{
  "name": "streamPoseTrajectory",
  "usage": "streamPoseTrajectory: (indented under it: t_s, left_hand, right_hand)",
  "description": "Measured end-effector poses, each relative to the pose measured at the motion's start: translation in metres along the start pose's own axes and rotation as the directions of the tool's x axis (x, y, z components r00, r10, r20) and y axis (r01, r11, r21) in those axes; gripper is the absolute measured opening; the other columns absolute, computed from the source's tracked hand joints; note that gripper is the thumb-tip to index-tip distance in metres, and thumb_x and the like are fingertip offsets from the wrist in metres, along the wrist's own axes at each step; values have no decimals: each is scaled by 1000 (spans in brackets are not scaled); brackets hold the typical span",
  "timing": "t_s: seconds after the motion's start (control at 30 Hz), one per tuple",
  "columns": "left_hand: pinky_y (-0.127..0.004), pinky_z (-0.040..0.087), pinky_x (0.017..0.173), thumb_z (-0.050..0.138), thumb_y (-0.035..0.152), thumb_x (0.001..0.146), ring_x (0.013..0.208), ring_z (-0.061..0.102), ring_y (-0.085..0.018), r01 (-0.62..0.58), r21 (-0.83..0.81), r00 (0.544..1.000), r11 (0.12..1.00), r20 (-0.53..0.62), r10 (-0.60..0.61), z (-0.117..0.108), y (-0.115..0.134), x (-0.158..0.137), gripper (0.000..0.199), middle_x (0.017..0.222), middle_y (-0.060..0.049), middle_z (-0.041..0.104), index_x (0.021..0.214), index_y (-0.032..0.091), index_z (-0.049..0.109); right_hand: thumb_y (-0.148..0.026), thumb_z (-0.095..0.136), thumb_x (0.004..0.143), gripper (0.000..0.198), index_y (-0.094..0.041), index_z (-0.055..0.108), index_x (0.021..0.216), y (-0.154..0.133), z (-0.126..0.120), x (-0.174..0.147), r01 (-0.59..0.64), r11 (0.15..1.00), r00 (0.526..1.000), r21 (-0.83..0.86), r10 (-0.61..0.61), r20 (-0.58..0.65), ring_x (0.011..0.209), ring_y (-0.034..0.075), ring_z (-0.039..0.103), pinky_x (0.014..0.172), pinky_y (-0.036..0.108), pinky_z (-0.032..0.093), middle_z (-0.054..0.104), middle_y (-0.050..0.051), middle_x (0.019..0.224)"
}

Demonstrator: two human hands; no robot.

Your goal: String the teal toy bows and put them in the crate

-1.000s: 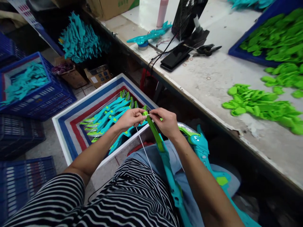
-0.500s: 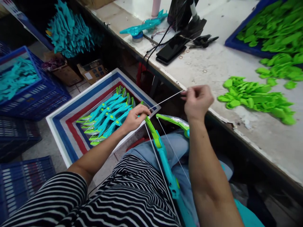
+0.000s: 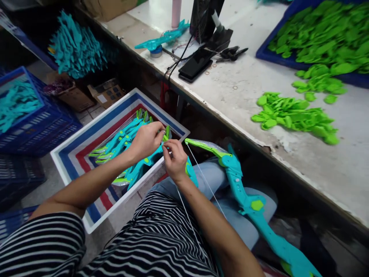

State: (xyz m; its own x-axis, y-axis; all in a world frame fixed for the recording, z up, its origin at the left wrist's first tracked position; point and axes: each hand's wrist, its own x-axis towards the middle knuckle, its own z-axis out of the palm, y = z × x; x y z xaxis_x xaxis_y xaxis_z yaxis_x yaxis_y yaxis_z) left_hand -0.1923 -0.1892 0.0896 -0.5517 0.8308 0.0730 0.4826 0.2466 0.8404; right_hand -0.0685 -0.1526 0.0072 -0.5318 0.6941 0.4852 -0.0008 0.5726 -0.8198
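My left hand (image 3: 150, 138) is closed at the green tip of a teal and green toy bow (image 3: 191, 173), its fingers pinched together. Right beside it, my right hand (image 3: 176, 158) pinches the white string (image 3: 187, 213) at that same tip; the fingers hide the exact spot. My right hand and forearm cover much of this bow. A second toy bow (image 3: 238, 181) lies across my lap to the right, its string slanting down from its green tip.
Left of my knees stands a white-rimmed tray (image 3: 69, 181) with several finished toy bows (image 3: 118, 142). The workbench (image 3: 230, 104) carries a phone (image 3: 196, 67), loose green parts (image 3: 296, 115) and a blue crate (image 3: 263, 52) of green parts. Blue crates (image 3: 37, 127) stack at far left.
My right hand has come down and left from above the bench edge to meet my left hand at the bow tip. The string stretched between them is no longer visible. The view has shifted slightly.
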Motion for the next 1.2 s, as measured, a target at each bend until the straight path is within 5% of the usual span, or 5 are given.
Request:
streamPoseTrajectory:
  t_s: [0.2, 0.43, 0.67, 0.87, 1.2]
  left_hand:
    - [-19, 33, 37, 69, 32, 72, 44, 53, -9, 309, -510, 949, 803, 104, -299, 22, -11, -10, 22, 65, -2, 64, 75, 13, 59]
    - [-18, 41, 39, 79, 32, 63, 50, 57, -11, 426, -501, 901, 754, 316, -298, 9, -10, -6, 26, 61, -4, 63, 64, 10, 64]
    - [-18, 45, 43, 71, 21, 69, 48, 55, -8, 457, -558, 889, 692, 265, -373, 18, -2, -5, 16, 58, 0, 59, 65, 12, 59]
    - [-22, 51, 51, 59, 12, 66, 53, 57, -10, 495, -635, 864, 593, 289, -412, 18, 1, -4, 8, 56, 1, 57, 59, 11, 56]
    - [-18, 39, 46, 67, 20, 65, 48, 51, -7, 305, -379, 943, 874, 247, -222, 19, -3, -8, 11, 56, 2, 59, 72, 12, 66]
  right_hand:
    - [-26, 52, 89, 14, -22, 61, 79, 2, -7, 11, -101, 992, 990, 76, 108, -95, 79, 16, 59, 70, 30, 50, 62, 3, 82]
    - [-26, 56, 86, 14, -24, 70, 83, 6, -9, 29, -50, 988, 983, 144, 74, -166, 80, 16, 59, 72, 30, 52, 61, 3, 84]
    - [-26, 51, 89, 22, -25, 69, 102, 1, -9, 26, -128, 968, 986, 218, 148, -76, 89, 16, 61, 78, 31, 52, 63, 4, 96]
    - [-24, 57, 88, 12, -23, 70, 88, 2, -16, 32, 70, 994, 994, 83, -62, -95, 81, 16, 62, 74, 30, 53, 67, 3, 85]
    - [-21, 55, 86, 13, -20, 62, 76, 4, -32, 33, 26, 999, 999, 33, -24, -48, 72, 15, 59, 62, 27, 49, 63, 2, 77]
